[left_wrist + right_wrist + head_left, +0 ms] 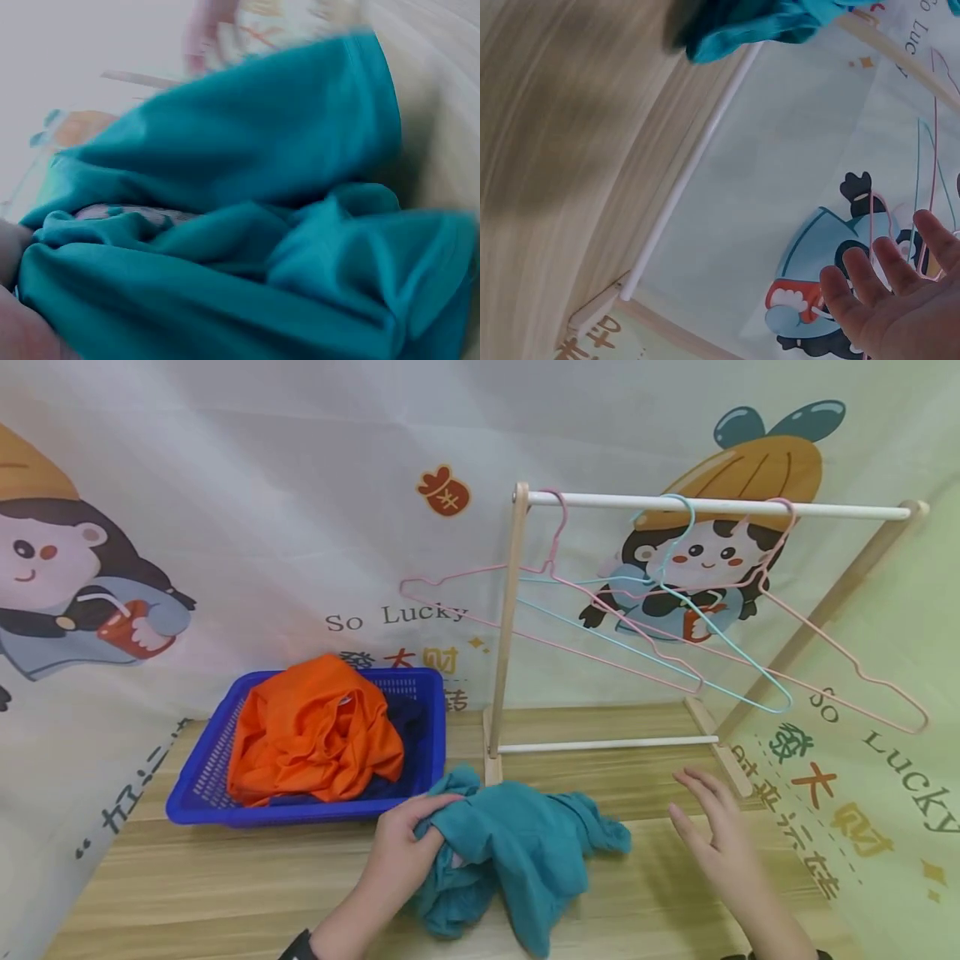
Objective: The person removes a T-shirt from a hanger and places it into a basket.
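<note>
A crumpled teal shirt (pixel 517 852) hangs bunched from my left hand (pixel 405 843), which grips it between thumb and fingers low in front of the basket. In the left wrist view the shirt (pixel 225 142) fills most of the picture, with a hemmed, sleeve-like end at the right and a patch of pale patterned fabric in its folds. Well to the right of the cloth, my right hand (pixel 712 822) is held with fingers extended and touches nothing. The right wrist view shows that hand (pixel 900 307) with its fingers spread apart.
Behind my left hand, a blue plastic basket (pixel 300 814) holds an orange garment (pixel 315 735) over dark blue cloth (pixel 408 735). On the right stands a wooden rack with a white rail (pixel 600 502), bearing two pink hangers (pixel 825 635) and a light blue hanger (pixel 727 647). A printed curtain surrounds the table.
</note>
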Demonstrator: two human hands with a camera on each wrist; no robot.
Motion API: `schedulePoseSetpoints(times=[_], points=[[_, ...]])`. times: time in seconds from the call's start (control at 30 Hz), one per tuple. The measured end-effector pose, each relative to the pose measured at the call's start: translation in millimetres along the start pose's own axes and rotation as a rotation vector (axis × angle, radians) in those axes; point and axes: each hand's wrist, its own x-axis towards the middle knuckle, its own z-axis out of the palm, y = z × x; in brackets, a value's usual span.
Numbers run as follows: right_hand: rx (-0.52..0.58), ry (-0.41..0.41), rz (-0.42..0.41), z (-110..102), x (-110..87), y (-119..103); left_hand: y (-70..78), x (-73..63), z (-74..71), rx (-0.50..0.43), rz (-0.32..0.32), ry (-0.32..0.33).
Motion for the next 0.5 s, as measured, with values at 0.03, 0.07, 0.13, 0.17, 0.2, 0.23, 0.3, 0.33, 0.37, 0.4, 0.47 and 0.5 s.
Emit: schedulePoseSetpoints(times=[0.03, 0.07, 0.13, 0.17, 0.2, 0.23, 0.3, 0.33, 0.37, 0.4, 0.47, 0.5], points=[[0.002, -0.004, 0.008, 1, -1.4, 0, 6.4, 1.8, -4.7, -0.051, -0.015, 0.027], [0.008, -0.003, 0.014, 2, -2.8, 0, 13.1, 3.5, -9.5, -0.112, -0.032, 0.053], [0.016, -0.005, 0.027, 2, -4.7, -1, 27.1, 7.9, -20.2, -0.232, -0.073, 0.100], [0.021, -0.005, 0.031, 2, -5.6, -2, 34.7, 10.3, -26.0, -0.300, -0.097, 0.123], [0.024, -0.004, 0.035, 2, -6.1, -2, 41.9, 12.8, -31.7, -0.366, -0.119, 0.152], [0.025, -0.005, 0.039, 2, -6.8, -2, 48.6, 15.6, -37.3, -0.429, -0.125, 0.183], [0.030, -0.007, 0.045, 2, -7.8, -1, 63.1, 22.0, -48.7, -0.541, -0.134, 0.256], [0.033, -0.009, 0.049, 2, -8.2, -1, 69.8, 26.0, -54.1, -0.584, -0.124, 0.294], [0.031, -0.010, 0.051, 2, -8.4, 0, 76.4, 29.8, -59.5, -0.615, -0.103, 0.331], [0.032, -0.012, 0.053, 2, -8.7, 1, 82.8, 33.8, -64.7, -0.650, -0.083, 0.366], [0.036, -0.012, 0.052, 2, -8.8, 2, 94.4, 42.2, -73.7, -0.721, -0.027, 0.430], [0.041, -0.013, 0.047, 2, -8.5, 3, 99.9, 46.0, -77.9, -0.744, 0.004, 0.464]])
